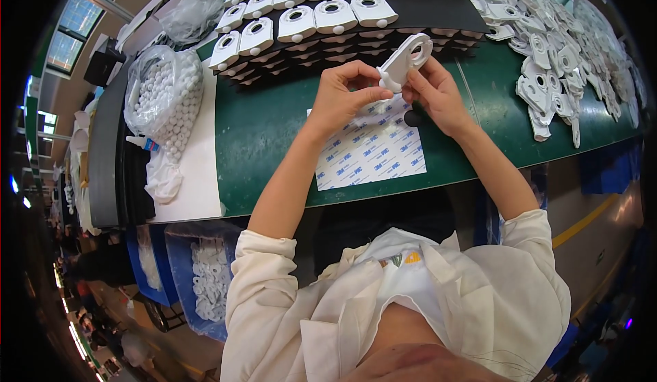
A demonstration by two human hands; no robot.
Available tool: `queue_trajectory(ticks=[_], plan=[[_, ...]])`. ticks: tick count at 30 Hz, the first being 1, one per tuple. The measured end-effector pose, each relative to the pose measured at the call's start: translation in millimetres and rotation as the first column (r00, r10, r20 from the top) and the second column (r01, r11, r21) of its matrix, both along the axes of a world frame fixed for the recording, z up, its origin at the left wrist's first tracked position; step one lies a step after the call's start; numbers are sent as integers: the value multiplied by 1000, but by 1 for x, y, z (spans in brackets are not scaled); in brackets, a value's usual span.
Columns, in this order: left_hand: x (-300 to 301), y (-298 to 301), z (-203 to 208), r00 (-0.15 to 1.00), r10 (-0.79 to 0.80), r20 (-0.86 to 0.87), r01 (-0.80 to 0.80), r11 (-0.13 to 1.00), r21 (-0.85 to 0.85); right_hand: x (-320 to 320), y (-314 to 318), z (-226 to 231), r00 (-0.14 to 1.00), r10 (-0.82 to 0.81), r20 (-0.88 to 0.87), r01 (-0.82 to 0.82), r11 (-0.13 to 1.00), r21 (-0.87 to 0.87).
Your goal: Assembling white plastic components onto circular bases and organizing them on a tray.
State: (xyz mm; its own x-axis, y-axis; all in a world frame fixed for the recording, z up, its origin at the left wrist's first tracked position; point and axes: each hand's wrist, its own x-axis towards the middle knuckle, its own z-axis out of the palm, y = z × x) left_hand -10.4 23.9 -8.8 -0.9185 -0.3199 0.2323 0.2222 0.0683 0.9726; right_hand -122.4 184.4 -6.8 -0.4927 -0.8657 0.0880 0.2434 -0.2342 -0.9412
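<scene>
Above the table I hold up a white plastic part (397,64), tilted, with a rounded end and a round hole through it. My right hand (438,98) is closed on its holed end, thumb in front and fingers behind. At the lower, narrower end, the thumb and index finger of my left hand (344,100) pinch the part, where a small rounded knob shows. A small black round piece (411,118) is at the lower edge of my right hand; whether the hand holds it cannot be told. Under both hands lies a white backing sheet (373,155) with blue print.
Black stacked trays (438,14) carry rows of similar white parts at the back. Loose white parts (547,74) are heaped at the right. On the left lie a clear bag of white balls (164,84) and a small glue bottle (142,142). A blue bin (179,272) stands below.
</scene>
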Motion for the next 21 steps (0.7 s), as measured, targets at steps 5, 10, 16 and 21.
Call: queue_trajectory(ticks=[5,10,16,21], plan=[[1,-7,2,999,49,1,-48,987,152,-23,-13,35,895,-200,-400,166,979,-118],[-2,-8,7,974,226,-20,-224,971,84,-90,-17,66,719,-374,-586,472,881,17],[-4,-14,0,954,300,30,-301,949,90,-117,-36,63,625,-179,-760,482,854,195],[-4,-16,-1,950,310,26,-311,945,103,-123,-51,53,518,-187,-835,558,813,164]])
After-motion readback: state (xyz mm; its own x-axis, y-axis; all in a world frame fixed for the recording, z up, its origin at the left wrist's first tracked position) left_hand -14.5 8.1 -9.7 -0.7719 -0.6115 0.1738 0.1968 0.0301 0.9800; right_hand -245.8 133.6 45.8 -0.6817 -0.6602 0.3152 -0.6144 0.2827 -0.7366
